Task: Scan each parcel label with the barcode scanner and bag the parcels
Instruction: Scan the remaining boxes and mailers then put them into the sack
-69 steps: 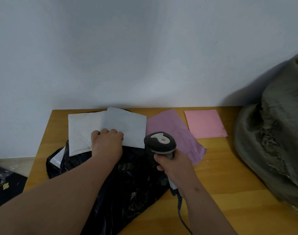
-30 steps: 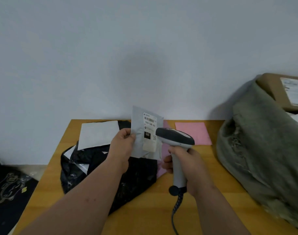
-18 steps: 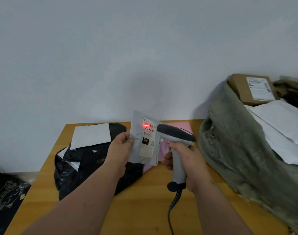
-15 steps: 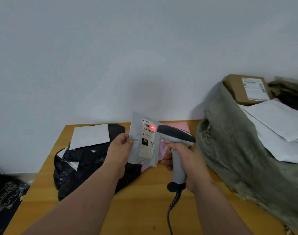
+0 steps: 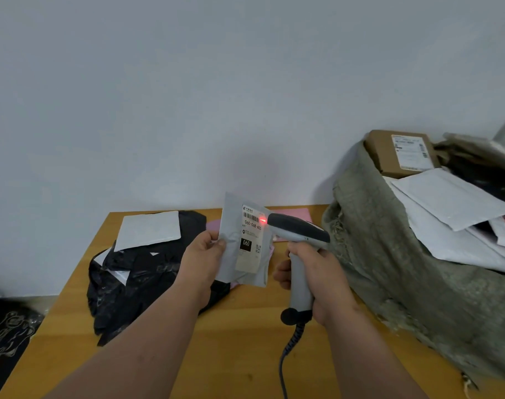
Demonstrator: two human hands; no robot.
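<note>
A: What is the surface, and the room?

B: A wooden table (image 5: 239, 349) pushed against a plain pale wall (image 5: 188, 96). On its left lies a crumpled black bag (image 5: 136, 283) with a white mailer (image 5: 149, 230) on top. A pink sheet (image 5: 293, 213) lies at the back edge. On the right slumps a grey-green sack (image 5: 389, 269) holding a brown box (image 5: 401, 152) and white envelopes (image 5: 452, 208).

A: And the hands?

B: The left hand (image 5: 202, 262) pinches a grey parcel (image 5: 234, 243) by its left edge, upright above the table. The right hand (image 5: 317, 279) is wrapped round the scanner (image 5: 298, 254) handle, its head just beside the parcel's label (image 5: 249, 239). A red dot glows at the barcode's right end.

A: Any writing?

B: The label reads "060-06B-A05", with "060" in white on a black block. A small code sits beside that; the finer print is too small to read. The box's label is illegible.
</note>
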